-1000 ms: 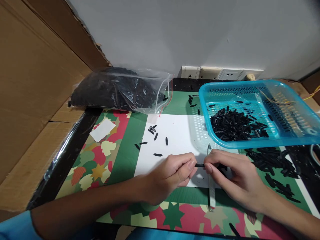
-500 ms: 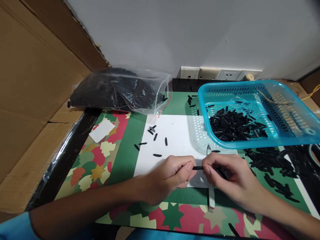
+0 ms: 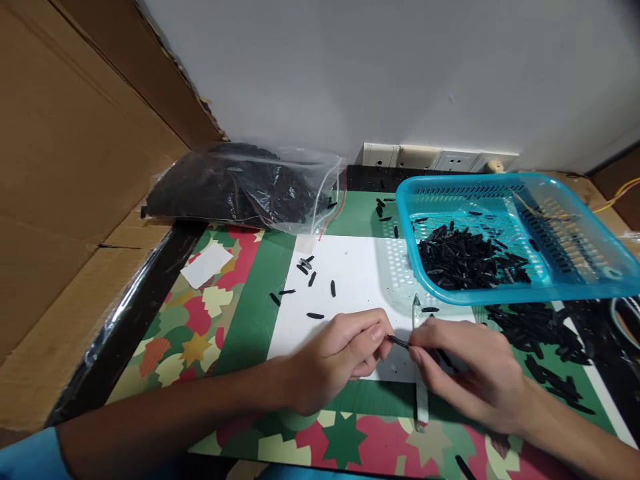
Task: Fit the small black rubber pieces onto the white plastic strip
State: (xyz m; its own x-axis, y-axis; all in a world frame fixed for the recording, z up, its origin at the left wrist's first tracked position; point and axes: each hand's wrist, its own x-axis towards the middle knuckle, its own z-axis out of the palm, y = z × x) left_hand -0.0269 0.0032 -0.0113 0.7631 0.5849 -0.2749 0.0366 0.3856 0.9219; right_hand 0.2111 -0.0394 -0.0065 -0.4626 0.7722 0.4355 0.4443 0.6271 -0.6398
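Observation:
A small, thin black strip [image 3: 399,342] spans the gap between my hands over the white paper [image 3: 360,267]. My left hand [image 3: 345,357] is closed, thumb and forefinger pinching the strip's left end. The other end sits between the thumb and fingertips of my right hand [image 3: 470,367], with more dark pieces partly hidden beneath that hand. Just under the right fingertips lies a slim white tool with a pointed dark tip [image 3: 421,397], its middle covered. Several similar black pieces [image 3: 315,315] are scattered on the paper to the left.
A blue plastic basket [image 3: 480,295] at right holds a heap of black pieces. More black pieces [image 3: 543,327] lie in piles in front of it. A clear zip bag of black material [image 3: 240,187] rests at back left, beside cardboard [image 3: 80,167]. Wall sockets [image 3: 419,157] line the back.
The strip between my hands has tilted, its right end now lower. My right hand has turned and shifted slightly down and right; my left hand stays about where it was. The view moved slightly.

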